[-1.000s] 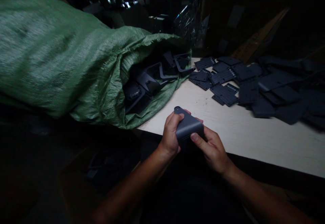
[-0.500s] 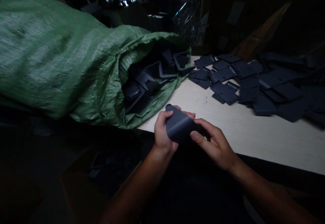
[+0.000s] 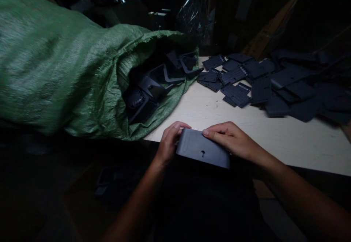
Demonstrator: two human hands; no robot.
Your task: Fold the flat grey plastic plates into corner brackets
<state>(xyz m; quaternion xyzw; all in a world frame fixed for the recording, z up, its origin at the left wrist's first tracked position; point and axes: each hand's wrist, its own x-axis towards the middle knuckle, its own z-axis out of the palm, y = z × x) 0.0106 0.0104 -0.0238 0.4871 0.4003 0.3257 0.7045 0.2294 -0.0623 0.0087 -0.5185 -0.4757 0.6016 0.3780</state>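
A dark grey plastic bracket (image 3: 197, 145) with a small keyhole slot in its face is held at the table's front edge. My left hand (image 3: 170, 141) grips its left end, the fingers curled around the rounded edge. On the upper right side, my right hand (image 3: 230, 139) pinches the bracket, thumb on the near face; its other fingers are partly hidden. Just beyond lies the mouth of a green woven sack (image 3: 106, 70), with several similar dark angled brackets (image 3: 153, 84) inside.
Dark flat ribbed plates (image 3: 234, 75) are spread on the pale tabletop (image 3: 192, 105), with more dark parts (image 3: 298, 88) heaped at the right. Below left, a cardboard box (image 3: 79, 198) holds dark parts. Clear plastic film (image 3: 193, 19) and a cardboard flap (image 3: 271, 26) stand behind.
The bracket has been turned so its broad slotted face shows. My right hand has shifted to its upper edge, my left to its left end. The view has moved slightly right.
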